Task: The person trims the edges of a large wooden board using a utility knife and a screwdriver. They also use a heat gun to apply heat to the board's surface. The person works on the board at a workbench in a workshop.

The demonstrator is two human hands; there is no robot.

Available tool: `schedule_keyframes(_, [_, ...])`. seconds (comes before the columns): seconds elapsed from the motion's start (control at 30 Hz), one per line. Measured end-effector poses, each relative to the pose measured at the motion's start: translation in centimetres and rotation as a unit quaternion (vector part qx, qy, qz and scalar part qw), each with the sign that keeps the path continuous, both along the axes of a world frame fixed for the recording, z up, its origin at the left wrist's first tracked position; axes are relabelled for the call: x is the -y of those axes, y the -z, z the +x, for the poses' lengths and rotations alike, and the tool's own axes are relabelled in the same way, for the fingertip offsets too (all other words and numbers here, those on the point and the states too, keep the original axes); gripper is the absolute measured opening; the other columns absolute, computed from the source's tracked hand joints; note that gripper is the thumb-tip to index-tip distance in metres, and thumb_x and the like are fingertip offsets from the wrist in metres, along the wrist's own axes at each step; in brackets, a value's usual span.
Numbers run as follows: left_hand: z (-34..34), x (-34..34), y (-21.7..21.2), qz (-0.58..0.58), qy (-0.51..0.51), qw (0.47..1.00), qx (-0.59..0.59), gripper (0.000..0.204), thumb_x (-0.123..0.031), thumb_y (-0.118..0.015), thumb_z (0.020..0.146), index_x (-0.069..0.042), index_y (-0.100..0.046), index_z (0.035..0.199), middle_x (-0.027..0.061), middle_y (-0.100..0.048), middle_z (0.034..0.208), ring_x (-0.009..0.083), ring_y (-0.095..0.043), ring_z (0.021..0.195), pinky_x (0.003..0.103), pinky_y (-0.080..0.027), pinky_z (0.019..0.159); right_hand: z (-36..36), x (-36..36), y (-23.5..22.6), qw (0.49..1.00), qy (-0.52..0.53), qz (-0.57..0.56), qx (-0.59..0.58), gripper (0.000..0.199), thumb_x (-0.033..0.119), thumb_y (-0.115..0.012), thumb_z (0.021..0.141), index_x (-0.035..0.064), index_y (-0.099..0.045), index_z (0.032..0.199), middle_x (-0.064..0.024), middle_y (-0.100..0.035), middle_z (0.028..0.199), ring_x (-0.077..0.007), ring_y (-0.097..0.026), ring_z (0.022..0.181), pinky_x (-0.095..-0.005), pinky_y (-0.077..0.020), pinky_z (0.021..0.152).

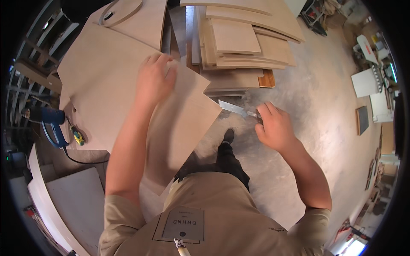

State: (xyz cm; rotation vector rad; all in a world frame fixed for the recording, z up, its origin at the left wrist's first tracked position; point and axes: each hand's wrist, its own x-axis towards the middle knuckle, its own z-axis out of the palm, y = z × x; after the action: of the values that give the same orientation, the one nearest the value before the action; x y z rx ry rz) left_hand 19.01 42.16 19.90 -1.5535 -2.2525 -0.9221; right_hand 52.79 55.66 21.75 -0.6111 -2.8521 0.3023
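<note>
- Big tan sheet, front and center, one corner poking out to the right.
- Stack of wood panels, some curved, just past the sheet's far right side.
- Blue pistol-shaped power tool, corded, over by the sheet's left side.
- Left hand on top of the sheet near its far edge, fingers bunched and bent. Kinda blurry, can't tell if it's pinching anything.
- Right hand right of the sheet, fingers wrapped round a flat-bladed tool, tip right by that corner. Can't tell if they touch.
- Little yellow-green screwdriver, also by the sheet's left side.

Whitish glare on the floor, soft shadow across the board, dark rim, fisheye bending.
</note>
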Motion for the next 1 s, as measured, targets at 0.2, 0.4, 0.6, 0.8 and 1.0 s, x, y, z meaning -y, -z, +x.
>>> schedule_keyframes(0.2, [-1.5,-5.8,3.6,-0.103,0.089,0.990,0.033,0.022,-0.024,-0.064,0.096,-0.004,-0.071,0.099,0.0156,-0.071,0.100,0.0360,-0.065,0.099,0.048,-0.049,0.092,-4.1,-2.6,0.4,0.989,-0.094,0.069,0.096,0.029,0.014,-0.073,0.076,0.0089,-0.053,0.097,-0.0102,-0.061,0.080,-0.0308,-0.066,0.072,-0.0438,-0.0507,0.060])
schedule_keyframes(0.4, [-0.4,-6.5,4.3,-0.206,0.086,0.975,0.003,0.031,-0.033,-0.057,0.100,-0.009,-0.075,0.090,0.0155,-0.072,0.079,0.0370,-0.067,0.081,0.047,-0.049,0.091,-6.2,-4.0,0.8,0.968,-0.140,0.099,0.181,0.031,0.014,-0.079,0.073,0.0111,-0.054,0.092,-0.0097,-0.061,0.079,-0.0332,-0.065,0.071,-0.0449,-0.0519,0.060])
schedule_keyframes(0.6, [-0.3,-6.3,3.3,-0.222,0.096,0.970,0.024,0.033,-0.034,-0.057,0.100,-0.009,-0.076,0.088,0.0148,-0.072,0.078,0.0372,-0.067,0.078,0.047,-0.047,0.092,-8.2,-6.4,1.2,0.959,-0.195,0.087,0.185,0.028,0.012,-0.078,0.073,0.0131,-0.056,0.090,-0.0090,-0.060,0.076,-0.0328,-0.065,0.069,-0.0449,-0.0516,0.058])
schedule_keyframes(0.8, [-0.2,-6.2,2.9,-0.239,0.099,0.965,0.030,0.035,-0.033,-0.056,0.100,-0.008,-0.071,0.080,0.0141,-0.070,0.073,0.0363,-0.065,0.074,0.046,-0.047,0.092,-9.4,-7.4,1.9,0.951,-0.237,0.102,0.171,0.023,0.009,-0.074,0.075,0.0130,-0.055,0.087,-0.0089,-0.058,0.070,-0.0315,-0.063,0.061,-0.0436,-0.0493,0.051])
schedule_keyframes(1.0, [-0.6,-6.4,3.4,-0.236,0.061,0.970,0.023,0.035,-0.032,-0.058,0.099,-0.007,-0.069,0.076,0.0146,-0.068,0.072,0.0353,-0.064,0.076,0.043,-0.047,0.091,-10.2,-8.2,0.6,0.922,-0.273,0.129,0.243,0.022,0.007,-0.072,0.077,0.0129,-0.052,0.085,-0.0081,-0.057,0.067,-0.0275,-0.063,0.056,-0.0402,-0.0485,0.048])
